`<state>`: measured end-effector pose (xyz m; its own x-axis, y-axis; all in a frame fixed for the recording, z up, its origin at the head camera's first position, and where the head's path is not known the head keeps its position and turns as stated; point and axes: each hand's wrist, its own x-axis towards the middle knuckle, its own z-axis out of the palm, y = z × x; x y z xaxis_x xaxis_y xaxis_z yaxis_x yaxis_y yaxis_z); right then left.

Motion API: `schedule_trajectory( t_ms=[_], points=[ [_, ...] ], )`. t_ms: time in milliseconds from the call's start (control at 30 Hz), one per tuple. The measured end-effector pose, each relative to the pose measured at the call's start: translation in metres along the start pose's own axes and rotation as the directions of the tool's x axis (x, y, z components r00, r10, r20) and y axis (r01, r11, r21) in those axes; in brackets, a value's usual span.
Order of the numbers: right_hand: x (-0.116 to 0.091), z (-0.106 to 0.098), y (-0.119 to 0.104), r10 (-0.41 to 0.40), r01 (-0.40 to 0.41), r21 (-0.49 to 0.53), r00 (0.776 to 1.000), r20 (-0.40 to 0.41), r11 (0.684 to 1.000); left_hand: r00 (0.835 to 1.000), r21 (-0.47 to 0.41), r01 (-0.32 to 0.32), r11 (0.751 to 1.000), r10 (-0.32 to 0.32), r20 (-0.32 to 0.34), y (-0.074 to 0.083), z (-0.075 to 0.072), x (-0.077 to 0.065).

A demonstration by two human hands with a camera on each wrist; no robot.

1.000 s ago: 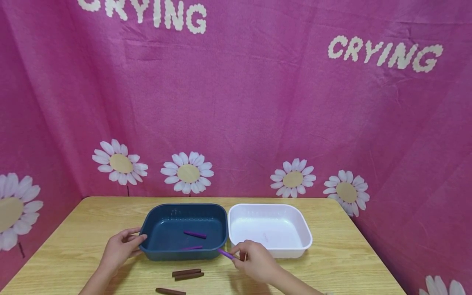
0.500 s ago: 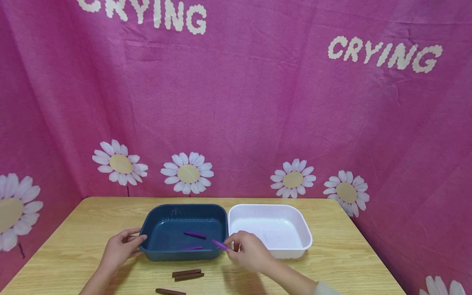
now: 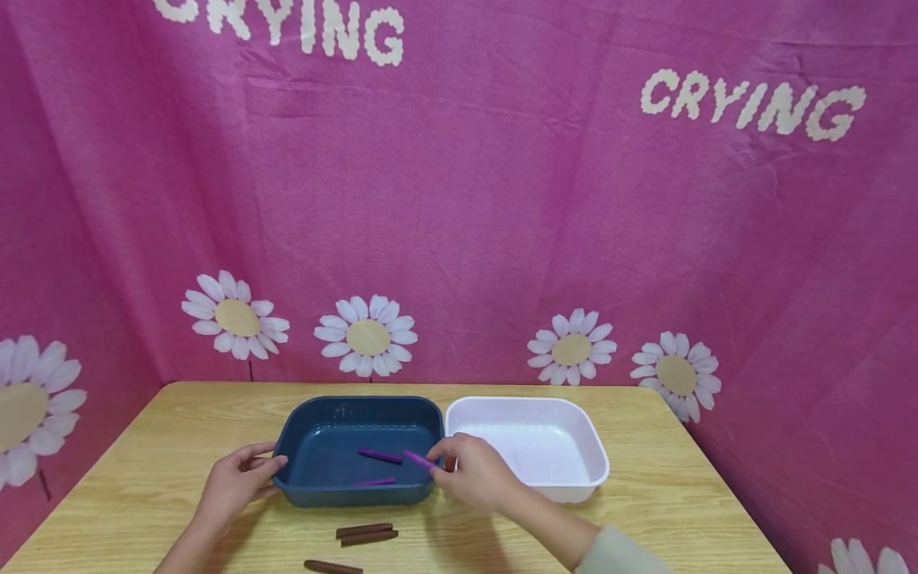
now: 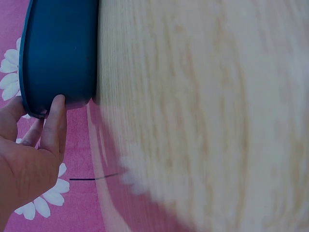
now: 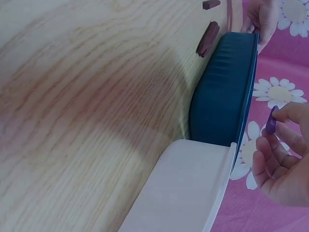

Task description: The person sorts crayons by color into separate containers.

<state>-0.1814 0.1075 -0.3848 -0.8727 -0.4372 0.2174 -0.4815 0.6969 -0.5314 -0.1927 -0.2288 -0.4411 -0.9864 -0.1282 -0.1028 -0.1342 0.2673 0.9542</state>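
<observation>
Between thumb and fingertips my right hand (image 3: 476,472) pinches a purple crayon (image 3: 419,459), held over the right end of a dark blue plastic tray (image 3: 358,497). Two more purple crayons lie inside that tray: one on its floor (image 3: 380,456), the other (image 3: 374,481) partly hidden by the front wall. My left hand (image 3: 240,481) grips the tray's left end, thumb at the rim and fingers against the outer wall, as the left wrist view also shows. In front of the tray, two brown crayons (image 3: 367,537) lie side by side on the table, with another brown crayon (image 3: 333,567) nearer me.
A white plastic tray (image 3: 574,493) stands against the blue tray's right side. Both rest on a wood-grain table (image 3: 667,494). Behind hangs a pink cloth (image 3: 459,199) with daisies and lettering.
My right hand has lifted the purple crayon from beside the blue tray's front right corner, up and leftward over the rim. The left hand keeps its hold on the tray.
</observation>
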Motion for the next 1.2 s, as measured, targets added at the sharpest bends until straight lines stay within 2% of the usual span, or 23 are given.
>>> schedule_trajectory(
  t_ms=[367,600,1200],
  points=[
    [0.017,0.002,0.004,0.040,-0.040,-0.009,0.999,0.002,0.999,1.000,-0.005,-0.004,1.000,0.004,0.000,0.000,0.000,0.001],
    [0.024,0.008,0.003,0.037,-0.038,0.045,0.999,0.010,0.998,1.000,-0.011,-0.003,1.000,0.003,-0.003,-0.001,0.000,0.001],
    [0.049,0.030,0.006,0.093,-0.091,0.094,0.996,-0.017,0.991,1.000,-0.020,0.004,1.000,-0.004,-0.009,-0.003,0.000,0.001]
  ],
)
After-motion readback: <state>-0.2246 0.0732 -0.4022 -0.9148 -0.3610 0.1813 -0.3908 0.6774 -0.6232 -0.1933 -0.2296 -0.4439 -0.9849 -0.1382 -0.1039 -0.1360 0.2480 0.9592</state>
